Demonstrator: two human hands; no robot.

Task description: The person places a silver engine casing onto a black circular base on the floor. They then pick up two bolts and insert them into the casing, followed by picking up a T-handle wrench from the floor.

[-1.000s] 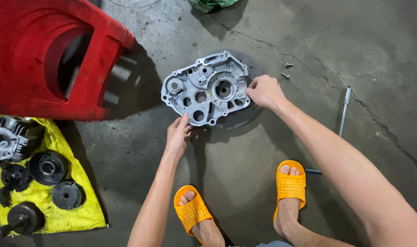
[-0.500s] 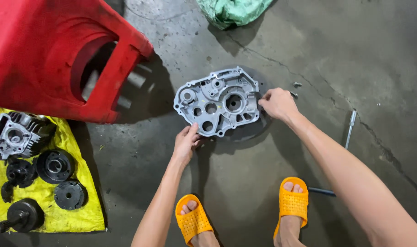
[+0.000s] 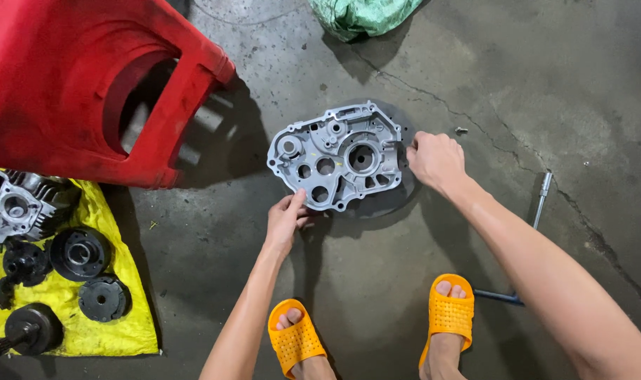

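Note:
A grey cast-metal engine case half point(image 3: 337, 157), full of round holes, lies on the concrete floor over a dark round patch. My left hand point(image 3: 287, 218) grips its near lower edge with fingers and thumb. My right hand point(image 3: 434, 162) pinches its right edge, fingers closed on the rim. Both forearms reach in from the bottom of the view, and my feet in orange slippers point(image 3: 450, 312) rest on the floor below.
A red plastic stool point(image 3: 74, 84) lies tipped at upper left. A yellow cloth point(image 3: 120, 327) at left carries a cylinder head point(image 3: 18, 204) and several dark round engine parts. A long wrench point(image 3: 538, 204) lies at right, a small bolt point(image 3: 461, 130) beside my right hand, a green bag point(image 3: 366, 14) at top.
The view has shifted, so the case and hands sit lower in the frame. Both hands stay on the case edges, the left at the bottom, the right at the right rim.

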